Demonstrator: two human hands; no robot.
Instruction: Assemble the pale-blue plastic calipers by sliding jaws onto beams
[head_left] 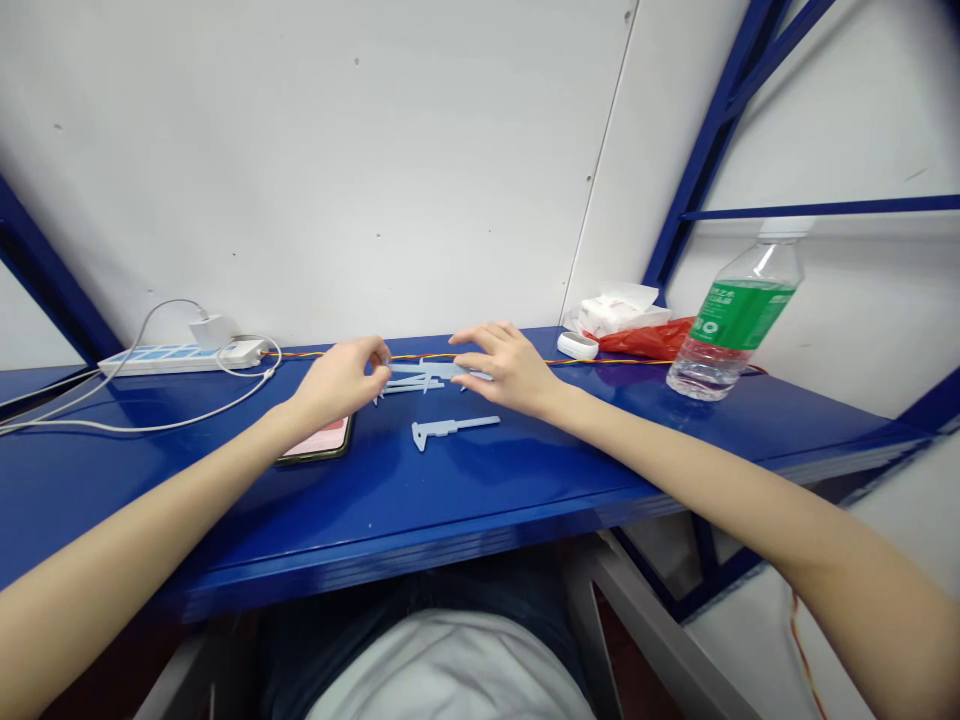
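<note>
A glossy blue counter [600, 440] meets a white wall [420, 180] at twelve o'clock. Around the lone caliper [450, 428]: caliper pile [426, 371] at twelve, phone [319, 443] at nine, power strip [172, 358] at ten, bottle [739, 318] at two. By the pile, the left hand [341, 378] curls, its fingers' grip unclear; the right hand [510, 368] has its fingers apart.
</note>
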